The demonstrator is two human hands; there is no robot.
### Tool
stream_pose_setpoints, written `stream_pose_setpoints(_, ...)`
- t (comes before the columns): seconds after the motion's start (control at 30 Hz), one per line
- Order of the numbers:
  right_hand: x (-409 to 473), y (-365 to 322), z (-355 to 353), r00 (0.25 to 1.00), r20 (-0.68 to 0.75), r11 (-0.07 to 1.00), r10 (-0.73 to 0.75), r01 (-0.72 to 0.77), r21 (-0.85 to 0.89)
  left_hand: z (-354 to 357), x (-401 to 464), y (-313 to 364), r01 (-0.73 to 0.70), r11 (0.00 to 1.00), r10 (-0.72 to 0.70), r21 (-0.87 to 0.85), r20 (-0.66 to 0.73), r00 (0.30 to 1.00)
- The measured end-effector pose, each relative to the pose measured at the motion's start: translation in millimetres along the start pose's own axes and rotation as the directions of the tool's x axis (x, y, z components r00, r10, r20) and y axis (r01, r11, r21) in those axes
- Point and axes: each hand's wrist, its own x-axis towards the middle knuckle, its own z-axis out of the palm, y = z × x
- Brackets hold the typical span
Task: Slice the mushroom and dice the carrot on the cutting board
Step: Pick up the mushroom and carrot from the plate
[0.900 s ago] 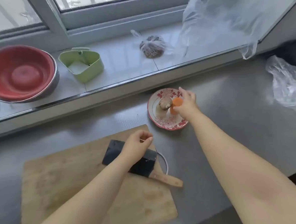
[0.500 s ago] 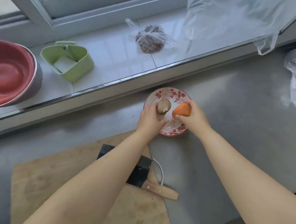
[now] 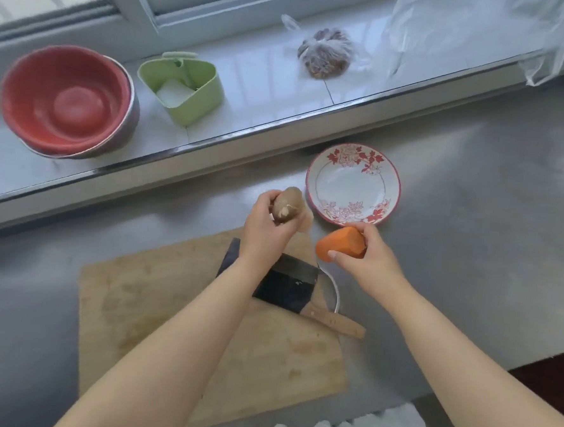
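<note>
left hand (image 3: 266,232): fingers curled round the mushroom (image 3: 286,204), thumb on the near side; cap sticks out above the fingers, stem end faces the camera
mushroom position: held in the air over the far edge of the cutting board (image 3: 175,309), just left of the plate (image 3: 353,184), not touching either
right hand (image 3: 365,256): grips the carrot (image 3: 340,243), fingers wrapped over its top and far side, thumb under the near end (thumb tip shows at the cut face)
carrot position: short stub, lying roughly level, rounded end pointing left toward the mushroom; in the air just right of the board's far corner, near the plate's front rim
gap: mushroom and carrot near each other, apart
cleaver (image 3: 286,284): flat on the board, dark blade partly hidden by the left wrist, wooden handle pointing right past the board's edge
board: wooden, on the grey counter (image 3: 472,208), set at an angle, with a metal hanging loop at its right edge
plate: white with red flowers, on the counter beyond the right hand
windowsill (image 3: 248,89): red bowl (image 3: 66,101) stacked in a metal one, green holder (image 3: 182,88) beside it, tied bag of brown stuff (image 3: 325,52) further right
far right: clear plastic bags (image 3: 483,31) hang over the sill edge (contents cannot tell)
</note>
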Motion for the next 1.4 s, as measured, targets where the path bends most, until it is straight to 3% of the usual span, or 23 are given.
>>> stream_pose_setpoints(0.1,-33,-7,51,0.994,0.107,1.000,-0.021,0.023,-0.019,-56,-50,-37,0.052,0.999,-0.052,-0.005,-0.057,0.997)
stream_pose_setpoints(0.23,-62,-15,126,0.971,0.217,0.940,-0.099,0.162,-0.299,-118,-108,-83,0.143,0.989,-0.144,-0.023,-0.118,0.982)
stream_pose_setpoints(0.37,-78,-26,192,0.957,0.248,0.865,-0.152,0.250,-0.436,-165,-150,-124,0.215,0.977,-0.212,0.006,-0.124,0.969)
stream_pose_setpoints(0.73,-65,-48,274,0.956,0.217,0.731,-0.196,0.290,-0.617,-209,-175,-167,0.160,0.976,-0.178,0.148,0.116,0.977)
stream_pose_setpoints(1.0,-68,-33,263,0.974,0.171,0.821,-0.145,0.215,-0.529,-215,-173,-174,0.135,0.958,-0.189,0.252,0.202,0.961)
stream_pose_setpoints(1.07,-71,-25,250,0.984,0.081,0.834,-0.159,0.177,-0.522,-215,-170,-177,0.146,0.951,-0.202,0.273,0.187,0.961)
stream_pose_setpoints(1.17,-72,-6,222,0.969,-0.175,0.853,-0.177,0.062,-0.519,-215,-163,-178,0.161,0.935,-0.222,0.317,0.166,0.961)
stream_pose_setpoints(1.23,-67,10,199,0.946,-0.295,0.817,-0.136,-0.062,-0.573,-214,-161,-176,0.146,0.930,-0.211,0.338,0.162,0.964)
stream_pose_setpoints(1.33,-61,35,170,0.949,-0.309,0.693,0.059,-0.262,-0.672,-213,-160,-172,0.137,0.927,-0.202,0.348,0.157,0.967)
stream_pose_setpoints(1.4,-59,47,159,0.943,-0.303,0.615,0.136,-0.320,-0.721,-212,-160,-169,0.146,0.931,-0.206,0.335,0.149,0.967)
